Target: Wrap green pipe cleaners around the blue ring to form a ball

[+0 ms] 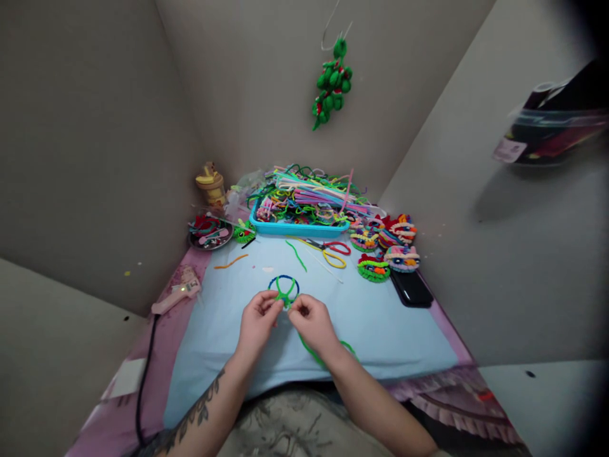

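Above the front half of the blue cloth, my left hand [261,317] and my right hand [311,318] meet with fingers pinched. Between them they hold bent pipe cleaners: a dark blue ring [284,277] with a bright green pipe cleaner [286,291] crossed and looped inside it. My left fingertips grip the lower left of this piece, and my right fingertips pinch the green near its bottom. Another length of green pipe cleaner [309,349] trails under my right wrist onto the cloth. The exact twist at the fingertips is too small to make out.
Behind lies a blue tray [299,229] heaped with pipe cleaners. Red-and-yellow scissors [333,252] and a loose green piece [297,256] lie ahead. Finished colourful pieces [373,268] and a black phone [412,289] sit right; a pink glue gun [178,295] with a cord rests left.
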Demonstrator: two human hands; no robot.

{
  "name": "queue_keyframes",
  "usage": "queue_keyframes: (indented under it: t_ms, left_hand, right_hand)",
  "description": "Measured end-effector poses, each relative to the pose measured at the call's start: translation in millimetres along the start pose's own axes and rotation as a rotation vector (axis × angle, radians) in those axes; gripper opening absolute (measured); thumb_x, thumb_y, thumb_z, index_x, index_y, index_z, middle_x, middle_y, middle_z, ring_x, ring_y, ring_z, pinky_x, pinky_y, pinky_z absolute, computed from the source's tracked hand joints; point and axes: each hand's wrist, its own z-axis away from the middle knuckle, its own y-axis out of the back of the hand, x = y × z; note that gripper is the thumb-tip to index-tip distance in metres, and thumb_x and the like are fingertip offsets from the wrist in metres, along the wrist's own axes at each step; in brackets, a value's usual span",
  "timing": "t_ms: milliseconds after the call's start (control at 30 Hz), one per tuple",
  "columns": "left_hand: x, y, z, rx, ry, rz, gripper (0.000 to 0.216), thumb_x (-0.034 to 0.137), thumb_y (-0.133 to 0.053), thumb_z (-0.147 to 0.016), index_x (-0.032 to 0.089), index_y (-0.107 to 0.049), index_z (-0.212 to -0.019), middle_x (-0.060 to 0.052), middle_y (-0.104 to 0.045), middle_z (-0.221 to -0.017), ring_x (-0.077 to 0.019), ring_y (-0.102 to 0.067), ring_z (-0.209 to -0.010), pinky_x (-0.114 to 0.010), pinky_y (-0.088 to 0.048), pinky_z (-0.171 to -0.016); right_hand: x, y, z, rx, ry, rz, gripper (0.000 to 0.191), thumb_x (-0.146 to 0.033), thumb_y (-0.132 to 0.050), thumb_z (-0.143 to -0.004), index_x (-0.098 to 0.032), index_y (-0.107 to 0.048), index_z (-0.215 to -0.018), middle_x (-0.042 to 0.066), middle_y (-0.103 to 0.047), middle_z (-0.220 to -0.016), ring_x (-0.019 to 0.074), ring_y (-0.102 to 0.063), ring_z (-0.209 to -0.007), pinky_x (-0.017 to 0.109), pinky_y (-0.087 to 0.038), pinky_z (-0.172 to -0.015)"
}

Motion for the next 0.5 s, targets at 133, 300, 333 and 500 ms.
queue_keyframes:
  t_ms: [133, 300, 333, 500]
  left_hand:
    - [-1.8, -0.4, -0.6, -0.017, 0.024, 0.018, 0.031, 0.031, -0.069, -0.065, 0.015, -0.053, -0.087, 0.006, -0.054, -0.057, -0.0036, -0.041, -0.042, -0.015, -0.031, -0.039]
    - [-3.8, -0.2, -0.7, -0.024, 0.017, 0.021, 0.031, 0.031, -0.068, -0.066, 0.016, -0.052, -0.087, 0.008, -0.051, -0.055, -0.0031, -0.039, -0.042, -0.015, -0.029, -0.04]
    - [-4.0, -0.2, -0.8, -0.023, 0.016, 0.023, 0.03, 0.031, -0.068, -0.066, 0.016, -0.052, -0.087, 0.008, -0.051, -0.055, -0.003, -0.039, -0.042, -0.015, -0.029, -0.04]
    - [-3.4, -1.0, -1.4, -0.015, 0.018, 0.034, 0.031, 0.031, -0.068, -0.066, 0.016, -0.051, -0.087, 0.007, -0.051, -0.056, -0.0028, -0.039, -0.043, -0.014, -0.03, -0.04]
  right_hand:
    - [1.7, -1.2, -0.1, 0.013, -0.009, -0.004, 0.011, -0.017, -0.05, -0.067, -0.018, -0.046, -0.056, -0.006, -0.042, -0.053, 0.0086, -0.038, -0.052, 0.02, -0.032, -0.05]
    - [2.5, -1.4, 0.4, 0.025, 0.017, 0.037, 0.013, -0.017, -0.05, -0.068, -0.018, -0.046, -0.056, -0.005, -0.042, -0.053, 0.0087, -0.039, -0.052, 0.02, -0.032, -0.051]
    - [2.2, -1.3, 0.5, 0.03, 0.022, 0.046, 0.014, -0.017, -0.05, -0.068, -0.018, -0.045, -0.056, -0.005, -0.042, -0.053, 0.0087, -0.039, -0.052, 0.02, -0.032, -0.051]
    - [2.8, -1.5, 0.2, 0.05, 0.073, 0.11, 0.014, -0.017, -0.05, -0.07, -0.018, -0.045, -0.056, -0.005, -0.043, -0.055, 0.0092, -0.041, -0.053, 0.02, -0.034, -0.052]
